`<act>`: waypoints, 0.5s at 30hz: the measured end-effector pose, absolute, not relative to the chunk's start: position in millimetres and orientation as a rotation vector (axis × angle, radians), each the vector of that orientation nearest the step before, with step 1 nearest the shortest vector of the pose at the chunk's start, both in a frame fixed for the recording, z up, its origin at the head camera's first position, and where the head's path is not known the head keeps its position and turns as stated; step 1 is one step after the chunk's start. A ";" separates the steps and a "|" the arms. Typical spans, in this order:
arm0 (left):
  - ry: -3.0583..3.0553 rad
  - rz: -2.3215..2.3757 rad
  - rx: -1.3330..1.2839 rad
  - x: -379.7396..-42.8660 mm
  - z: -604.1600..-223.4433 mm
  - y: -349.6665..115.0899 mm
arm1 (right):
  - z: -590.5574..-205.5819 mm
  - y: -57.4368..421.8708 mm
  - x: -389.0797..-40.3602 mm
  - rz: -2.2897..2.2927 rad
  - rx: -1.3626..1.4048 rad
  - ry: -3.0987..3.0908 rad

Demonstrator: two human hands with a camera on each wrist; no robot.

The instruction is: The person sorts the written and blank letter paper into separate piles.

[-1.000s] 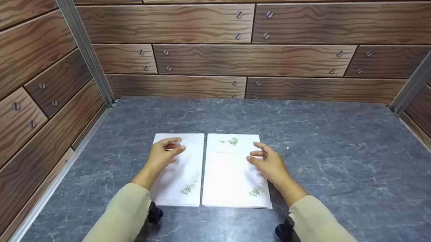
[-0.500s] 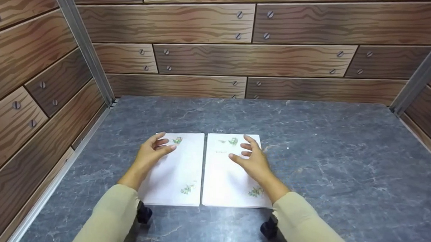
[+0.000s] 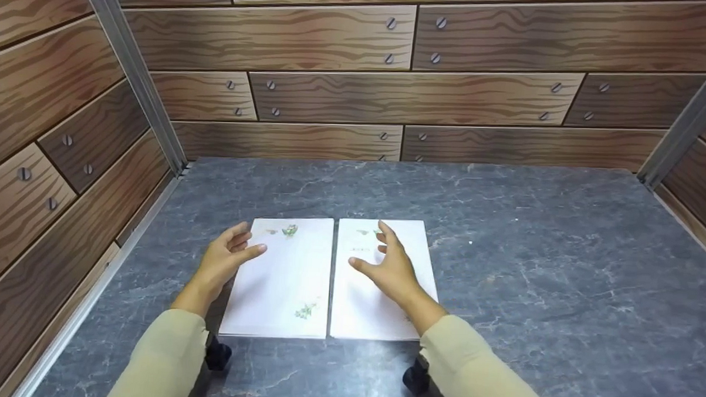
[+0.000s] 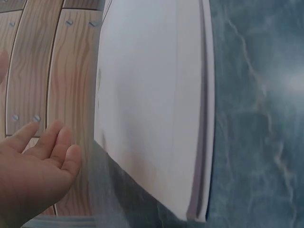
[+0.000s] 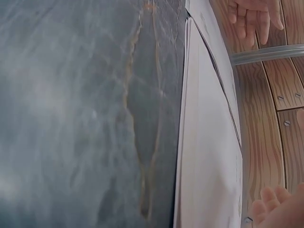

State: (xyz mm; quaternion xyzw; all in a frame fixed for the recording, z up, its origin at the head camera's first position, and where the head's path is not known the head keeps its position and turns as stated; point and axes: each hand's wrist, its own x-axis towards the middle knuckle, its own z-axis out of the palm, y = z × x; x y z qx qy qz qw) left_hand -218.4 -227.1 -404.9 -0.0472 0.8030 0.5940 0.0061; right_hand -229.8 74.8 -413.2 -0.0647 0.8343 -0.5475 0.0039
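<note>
Two white paper stacks lie side by side on the tabletop, with a narrow dark gap between them. Each stack bears small green plant prints; the left paper stack (image 3: 285, 278) shows them at top and lower right. The right paper stack (image 3: 355, 304) is partly covered by my right hand (image 3: 393, 271), which hovers over it with thumb and fingers spread apart. My left hand (image 3: 217, 265) hovers by the left stack's outer edge, thumb reaching over the paper, holding nothing. In the left wrist view, layered edges show on the paper stack (image 4: 152, 95), apart from the fingers.
A dark grey marbled tabletop (image 3: 550, 276) surrounds the papers. Wood-plank patterned walls (image 3: 309, 97) stand at the back and sides, with grey metal strips (image 3: 137, 67) at the corners. A dark wrist camera (image 3: 217, 355) sits beneath the left cuff.
Both hands have shifted left over the papers, the left hand out to the left stack's edge and the right hand further over the right stack. The papers stay in place.
</note>
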 end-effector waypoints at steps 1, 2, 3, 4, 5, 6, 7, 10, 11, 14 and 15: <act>2.515 1.843 -0.157 -218.2 -405.6 -229.3 | -413.5 72.6 -229.6 -1.717 -0.202 2.617; 2.516 1.829 -0.163 -217.8 -406.1 -231.2 | -414.2 70.5 -229.5 -1.719 -0.202 2.620; 2.514 1.821 -0.169 -217.7 -406.9 -233.1 | -414.7 68.6 -229.0 -1.718 -0.205 2.623; 2.514 1.814 -0.177 -217.2 -407.5 -234.7 | -415.2 66.7 -228.7 -1.717 -0.207 2.627; 2.513 1.807 -0.184 -216.8 -408.3 -236.2 | -415.7 64.8 -228.3 -1.716 -0.205 2.630; 2.516 1.799 -0.190 -216.5 -409.2 -237.7 | -416.2 62.9 -228.1 -1.715 -0.207 2.631; 2.516 1.794 -0.192 -216.1 -410.2 -239.2 | -416.8 61.2 -227.8 -1.711 -0.207 2.633; 2.514 1.784 -0.192 -214.5 -412.9 -243.0 | -418.7 56.2 -227.5 -1.703 -0.220 2.624; 2.514 1.779 -0.193 -214.0 -413.8 -244.2 | -419.2 54.5 -227.4 -1.700 -0.223 2.619; 2.509 1.761 -0.203 -213.0 -416.1 -247.4 | -420.9 50.4 -227.1 -1.683 -0.243 2.609; 2.507 1.753 -0.213 -212.8 -416.9 -248.3 | -421.1 49.1 -226.7 -1.674 -0.248 2.608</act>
